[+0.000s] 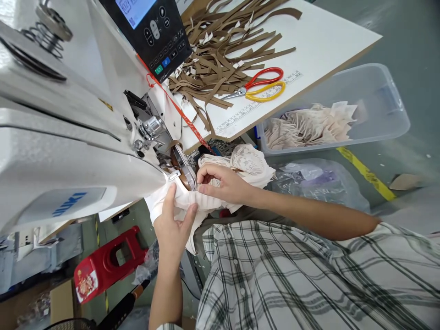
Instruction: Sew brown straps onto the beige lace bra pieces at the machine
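Observation:
A white garment with lace parts point(252, 160) is draped at the working end of a white JUKI sewing machine point(41, 156). My left hand point(173, 222) has its index finger stretched over the fabric by the machine head and its thumb apart on top. Its other fingers are hidden, seemingly tucked under the cloth. My right hand point(225, 185) is closed in a pinch at the fabric edge, beside a narrow metal arm point(185, 169) of the machine. The machine head hides the needle area. A small white tag-like piece point(174, 176) lies above my left index finger.
Brown straps point(220, 64) and scissors with red and yellow handles point(264, 85) lie on the white tabletop point(323, 36). A clear plastic bin point(385, 105) holds pale fabric pieces point(309, 126). A control panel point(154, 34) stands above, and a red stool point(110, 261) is at lower left.

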`<control>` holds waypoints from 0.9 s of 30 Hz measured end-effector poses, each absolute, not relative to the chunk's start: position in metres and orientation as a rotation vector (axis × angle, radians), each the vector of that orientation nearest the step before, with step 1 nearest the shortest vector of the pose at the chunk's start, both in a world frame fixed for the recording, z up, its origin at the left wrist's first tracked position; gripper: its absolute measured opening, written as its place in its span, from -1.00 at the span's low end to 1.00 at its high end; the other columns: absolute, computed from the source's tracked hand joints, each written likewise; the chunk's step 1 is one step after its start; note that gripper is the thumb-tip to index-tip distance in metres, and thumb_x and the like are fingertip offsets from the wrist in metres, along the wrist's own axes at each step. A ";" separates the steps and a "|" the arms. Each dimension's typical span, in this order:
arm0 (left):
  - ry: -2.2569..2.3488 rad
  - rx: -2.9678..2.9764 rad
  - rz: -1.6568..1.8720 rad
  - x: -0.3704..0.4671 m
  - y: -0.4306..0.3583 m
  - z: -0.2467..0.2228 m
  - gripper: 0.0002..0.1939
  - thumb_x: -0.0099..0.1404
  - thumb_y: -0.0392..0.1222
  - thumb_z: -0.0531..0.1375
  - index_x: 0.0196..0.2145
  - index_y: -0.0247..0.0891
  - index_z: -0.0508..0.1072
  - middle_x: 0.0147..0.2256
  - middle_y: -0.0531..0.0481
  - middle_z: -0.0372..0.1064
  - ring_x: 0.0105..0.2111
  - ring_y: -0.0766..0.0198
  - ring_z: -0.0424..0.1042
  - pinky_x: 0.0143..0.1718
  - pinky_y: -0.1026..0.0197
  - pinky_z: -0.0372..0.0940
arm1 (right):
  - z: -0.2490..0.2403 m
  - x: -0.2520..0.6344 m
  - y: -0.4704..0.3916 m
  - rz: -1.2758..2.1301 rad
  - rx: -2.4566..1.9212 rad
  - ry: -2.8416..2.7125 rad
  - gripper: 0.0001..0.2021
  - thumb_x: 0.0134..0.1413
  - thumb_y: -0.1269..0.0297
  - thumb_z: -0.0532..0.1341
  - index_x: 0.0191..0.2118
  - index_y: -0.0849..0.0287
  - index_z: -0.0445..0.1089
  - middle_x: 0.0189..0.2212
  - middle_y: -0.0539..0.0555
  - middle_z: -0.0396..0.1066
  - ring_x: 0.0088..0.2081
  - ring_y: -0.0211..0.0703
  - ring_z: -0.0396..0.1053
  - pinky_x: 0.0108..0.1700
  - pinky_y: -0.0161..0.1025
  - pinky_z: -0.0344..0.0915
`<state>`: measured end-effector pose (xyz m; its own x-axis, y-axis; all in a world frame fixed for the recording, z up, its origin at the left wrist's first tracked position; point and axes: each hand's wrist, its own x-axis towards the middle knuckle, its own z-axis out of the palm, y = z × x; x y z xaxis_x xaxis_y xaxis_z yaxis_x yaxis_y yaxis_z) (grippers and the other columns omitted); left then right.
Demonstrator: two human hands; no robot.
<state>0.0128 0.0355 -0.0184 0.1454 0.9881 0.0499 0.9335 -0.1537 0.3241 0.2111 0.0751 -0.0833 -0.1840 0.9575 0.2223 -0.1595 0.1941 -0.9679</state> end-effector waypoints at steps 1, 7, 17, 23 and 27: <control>1.888 2.205 0.379 0.013 0.036 -0.019 -0.30 0.28 0.13 0.24 0.29 -0.13 0.22 0.20 -0.22 0.32 -0.28 0.21 0.52 -0.36 0.24 0.39 | -0.083 0.212 0.076 1.255 -0.851 -1.344 -0.79 0.14 0.11 0.27 -0.30 0.14 0.36 -0.33 0.01 0.37 -0.30 -0.23 0.31 -0.21 -0.24 0.28; 1.868 2.202 0.384 0.019 0.019 -0.033 0.00 0.24 0.16 0.26 0.42 -0.22 -0.17 0.26 -0.38 0.21 -0.04 -0.04 0.52 -0.29 0.14 0.45 | -0.074 0.216 0.065 1.155 -0.946 -1.503 -0.66 0.08 -0.04 0.30 -0.22 0.14 0.36 -0.28 0.03 0.40 -0.24 -0.16 0.34 -0.12 -0.19 0.25; 1.301 1.953 0.482 0.047 -0.048 -0.060 -0.08 0.35 0.00 0.20 0.42 -0.23 -0.27 -0.02 -0.27 0.51 -0.23 0.06 0.58 -0.24 0.08 0.49 | -0.075 0.219 0.027 1.410 -1.034 -1.307 -0.72 0.29 0.13 0.11 -0.40 0.19 0.33 -0.46 -0.03 0.25 -0.39 -0.27 0.21 -0.34 -0.31 0.14; 1.278 2.064 0.829 0.023 -0.023 -0.036 -0.69 0.38 -0.23 0.13 0.07 -0.18 0.40 -0.17 -0.07 0.52 -0.14 0.18 0.52 -0.07 0.11 0.40 | -0.071 0.236 0.029 1.610 -0.833 -1.536 -0.68 0.26 0.08 0.13 -0.43 0.21 0.29 -0.53 -0.07 0.18 -0.46 -0.31 0.14 -0.42 -0.34 0.07; 1.020 2.228 0.693 0.020 0.002 -0.024 -0.45 0.35 -0.26 0.13 0.27 -0.26 0.15 0.17 -0.28 0.31 0.20 0.03 0.28 0.21 -0.12 0.20 | -0.063 0.239 0.028 1.603 -0.741 -1.775 -0.70 0.25 0.17 0.13 -0.49 0.20 0.26 -0.56 -0.09 0.14 -0.49 -0.35 0.11 -0.42 -0.35 0.05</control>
<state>0.0196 0.0021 -0.0240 0.5714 0.7932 0.2108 0.4878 -0.5348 0.6900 0.2389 0.0282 -0.0632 -0.6457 0.7593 0.0803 -0.0030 0.1026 -0.9947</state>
